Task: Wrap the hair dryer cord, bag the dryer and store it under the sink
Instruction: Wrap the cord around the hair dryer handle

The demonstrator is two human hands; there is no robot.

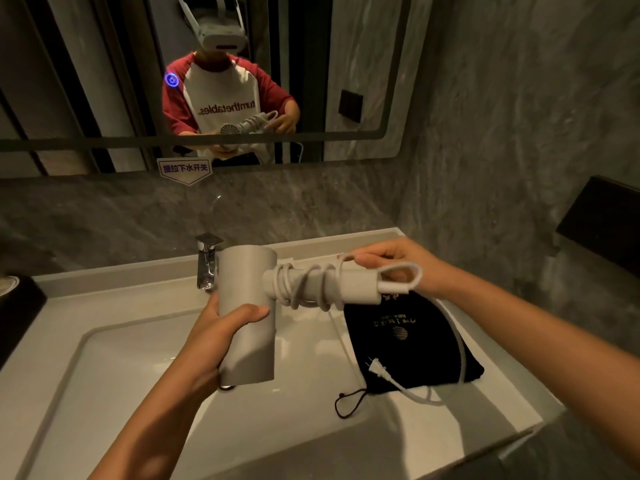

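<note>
My left hand [221, 336] grips the barrel of the white hair dryer [247, 282], held over the sink. Its handle points right, with the white cord [304, 284] coiled several times around it. My right hand [398, 263] pinches the cord at the handle's far end. The loose cord loops down over the black drawstring bag [415, 337], which lies flat on the counter to the right. The plug [378, 369] rests on the bag's near corner.
A white sink basin [121, 362] lies below the dryer, with a chrome faucet [207, 261] behind it. The mirror [104, 81] above reflects a person. A black box [19, 306] stands at the left, and a dark wall fixture [602, 223] at the right.
</note>
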